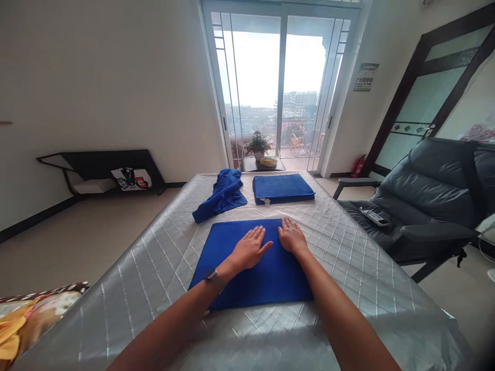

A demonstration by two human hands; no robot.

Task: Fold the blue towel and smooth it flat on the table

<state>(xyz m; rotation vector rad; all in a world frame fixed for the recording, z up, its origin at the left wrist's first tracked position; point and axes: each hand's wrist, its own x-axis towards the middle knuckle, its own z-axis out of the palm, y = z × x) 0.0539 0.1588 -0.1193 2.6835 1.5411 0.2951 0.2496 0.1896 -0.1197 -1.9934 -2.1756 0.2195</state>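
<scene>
A blue towel (255, 286), spread as a flat rectangle, lies in front of me on the silver quilted cover (162, 263). My left hand (249, 248) rests on its upper middle with the palm down and the thumb apart from the fingers. At its upper right corner my right hand (292, 236) lies flat, fingers stretched out. Beyond the hands is a neat stack of folded blue towels (284, 187) with a white tag at its front edge. Left of that stack sits a crumpled blue towel (224, 193).
A dark reclining chair (433, 190) holding a power strip (374, 217) stands at the right. Past the far edge is a small table with a potted plant (258, 144) before glass doors. A black bench (104, 167) with a bag is against the left wall; patterned fabric (38, 317) is lower left.
</scene>
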